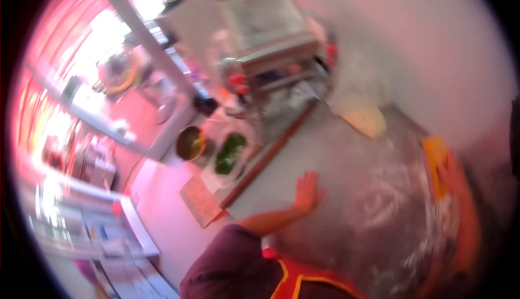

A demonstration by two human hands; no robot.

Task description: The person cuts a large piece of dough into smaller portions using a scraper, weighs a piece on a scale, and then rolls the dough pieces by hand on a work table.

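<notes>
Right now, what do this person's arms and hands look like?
Both hands are bare, no gloves. The left hand comes from a short dark maroon sleeve; a red apron with yellow-orange piping sits beside it. The right hand is too blurred to show any sleeve.

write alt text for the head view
Blurred, tilted view down onto a floured worktop, with the left hand pressed flat and open on it. The right hand is at an orange object; a pale dough piece and a tray of greens lie beyond.
</notes>
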